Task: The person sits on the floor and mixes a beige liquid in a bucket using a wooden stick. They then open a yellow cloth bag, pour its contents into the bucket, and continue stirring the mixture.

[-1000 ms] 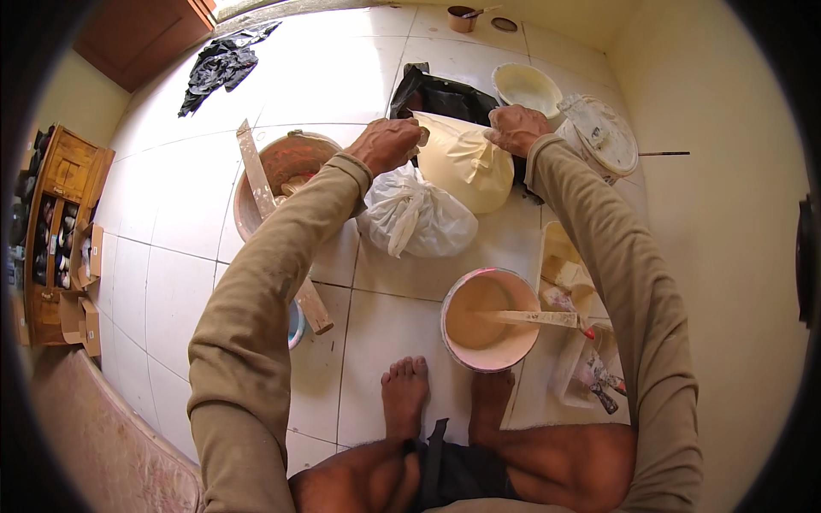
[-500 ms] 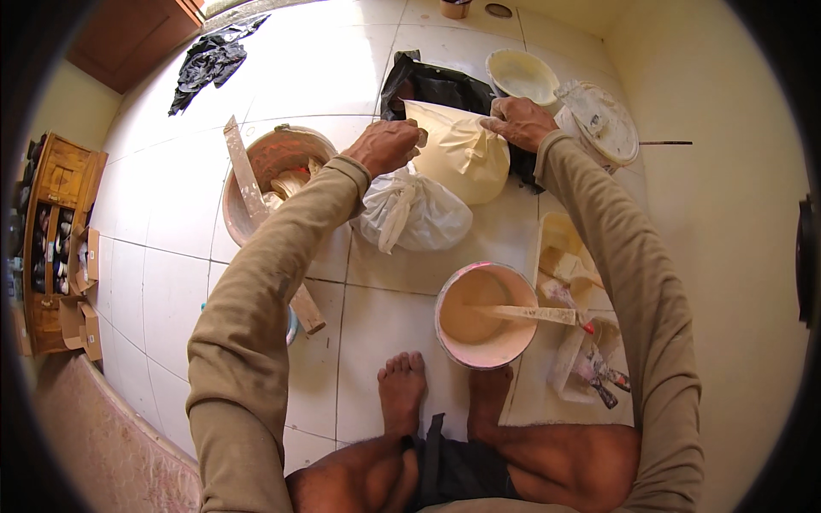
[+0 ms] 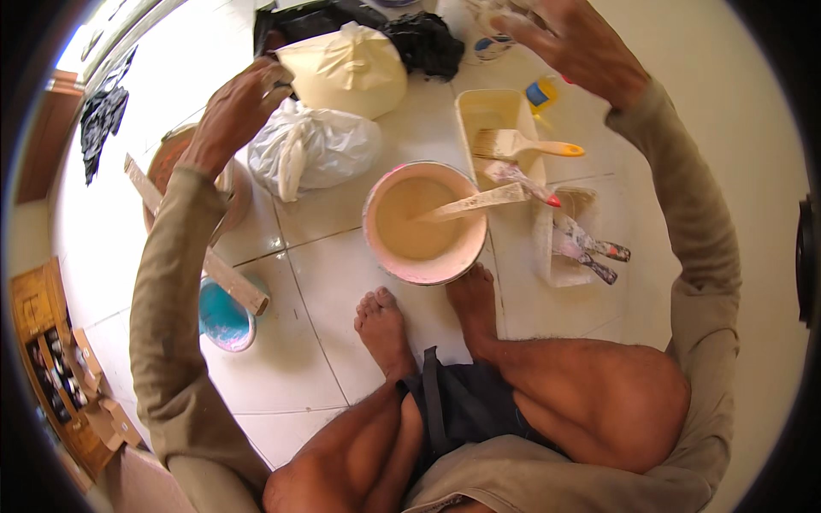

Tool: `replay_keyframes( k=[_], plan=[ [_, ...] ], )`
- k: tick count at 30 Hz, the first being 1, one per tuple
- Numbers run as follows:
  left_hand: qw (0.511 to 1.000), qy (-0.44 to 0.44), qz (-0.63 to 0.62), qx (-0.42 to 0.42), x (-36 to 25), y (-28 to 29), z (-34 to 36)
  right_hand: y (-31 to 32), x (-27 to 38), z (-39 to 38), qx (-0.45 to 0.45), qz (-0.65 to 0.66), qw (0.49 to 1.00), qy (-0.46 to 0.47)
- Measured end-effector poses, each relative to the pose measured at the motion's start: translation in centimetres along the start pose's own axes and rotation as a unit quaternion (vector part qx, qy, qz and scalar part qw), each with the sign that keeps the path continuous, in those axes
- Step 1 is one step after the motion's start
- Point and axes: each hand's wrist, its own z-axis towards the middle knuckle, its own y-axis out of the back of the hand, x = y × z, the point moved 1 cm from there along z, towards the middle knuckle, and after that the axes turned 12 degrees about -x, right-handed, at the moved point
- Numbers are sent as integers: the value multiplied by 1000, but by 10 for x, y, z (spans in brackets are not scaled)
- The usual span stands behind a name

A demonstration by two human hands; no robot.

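Note:
My left hand point(image 3: 238, 115) is closed, fingers curled together at the left corner of a cream plastic bag point(image 3: 355, 77). Whatever those fingers hold is too small to make out. Below the cream bag sits a knotted white plastic bag point(image 3: 329, 150). At the upper right my right hand point(image 3: 564, 43) has its fingers stretched out and apart, over a pale container point(image 3: 466, 21) cut off by the upper edge. Before my feet stands a round bucket point(image 3: 376, 214) of beige liquid, with a flat stick point(image 3: 479, 203) leaning in it.
Right of the bucket are a cream tray point(image 3: 464, 111), a wide brush point(image 3: 517, 145), a yellow bottle with blue label point(image 3: 540, 92) and a white tray point(image 3: 547, 256) with scrapers point(image 3: 590, 248). On the left stand a brown tub point(image 3: 175, 158), a board point(image 3: 235, 282) and a blue-stained pail point(image 3: 244, 329).
My right hand has left the cream bag and moved right toward the pale container. My left hand stays by the bag's corner. The view has turned, shifting the scene left and up.

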Motion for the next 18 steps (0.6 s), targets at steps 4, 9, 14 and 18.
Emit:
replay_keyframes(
  k=[4,9,14,18],
  plan=[
    [997,41,-57,-4,-54,28,-20,21,-43,-83,-104,24,994,-19],
    [980,96,-175,-13,-126,52,-69,-5,-46,-193,-53,232,914,-328],
    [956,159,-233,78,-162,41,-97,-78,-5,-231,-108,410,821,-382],
    [962,194,-186,51,-155,-8,-135,-111,13,-195,-58,360,886,-287]
  ],
)
